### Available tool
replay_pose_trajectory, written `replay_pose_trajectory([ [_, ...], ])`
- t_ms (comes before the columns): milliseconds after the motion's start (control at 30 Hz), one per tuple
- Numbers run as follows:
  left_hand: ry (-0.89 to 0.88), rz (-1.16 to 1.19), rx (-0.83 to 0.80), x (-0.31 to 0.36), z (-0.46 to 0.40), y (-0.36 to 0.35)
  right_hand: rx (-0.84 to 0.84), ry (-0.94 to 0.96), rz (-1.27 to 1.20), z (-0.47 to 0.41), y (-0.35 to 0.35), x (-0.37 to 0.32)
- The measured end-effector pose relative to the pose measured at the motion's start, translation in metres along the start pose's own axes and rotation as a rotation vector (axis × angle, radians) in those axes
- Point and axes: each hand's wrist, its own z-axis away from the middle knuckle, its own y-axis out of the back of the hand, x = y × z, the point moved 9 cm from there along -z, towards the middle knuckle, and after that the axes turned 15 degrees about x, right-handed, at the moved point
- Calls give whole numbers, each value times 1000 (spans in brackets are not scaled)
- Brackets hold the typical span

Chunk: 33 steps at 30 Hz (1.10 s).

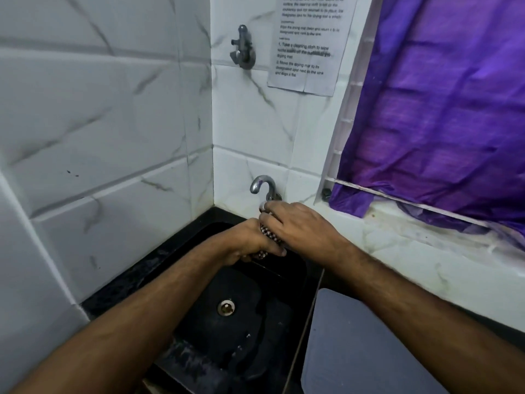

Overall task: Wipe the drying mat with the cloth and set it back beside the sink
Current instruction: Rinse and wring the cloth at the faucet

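A curved grey metal tap (262, 185) stands at the white tiled wall (113, 132). A printed paper sheet (308, 44) hangs beside a purple cloth curtain (443, 109).

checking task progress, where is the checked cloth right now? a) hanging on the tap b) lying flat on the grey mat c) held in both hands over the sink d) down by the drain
c: the left hand and right hand both grip the bunched cloth above the black sink.

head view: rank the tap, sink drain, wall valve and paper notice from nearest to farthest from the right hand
From the right hand, which grips the cloth together with the left hand:
1. Tap, just behind the fingers, at the wall.
2. Drain, below, in the sink bottom.
3. Wall valve and paper notice, both high on the wall; too close to call.
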Motion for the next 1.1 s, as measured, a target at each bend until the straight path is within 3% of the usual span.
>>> replay_pose_trajectory([
  [133,28,40,77,11,-11,31,108,-138,-53,31,15,7],
  [267,-84,-155,-199,37,0,6,223,-247,-186,26,17,12],
  [367,-65,-209,-217,52,2,-4,296,-345,-306,11,23,33],
  [467,28,-373,-182,54,-6,2,215,-348,-242,1,15,46],
  [567,21,-564,65,60,-34,22,9,-440,-41,-12,-12,61],
  [667,-204,-824,425,82,-45,41,-130,-585,-41,-22,-29,70],
  [767,-476,-1063,598,98,-42,40,-120,-747,-139,-28,-36,78],
  [933,-992,-1343,544,109,-33,38,-42,-1064,-541,-16,-49,73],
  [1100,-1426,-1480,305,109,-10,23,141,-1384,-1129,2,-55,41],
])
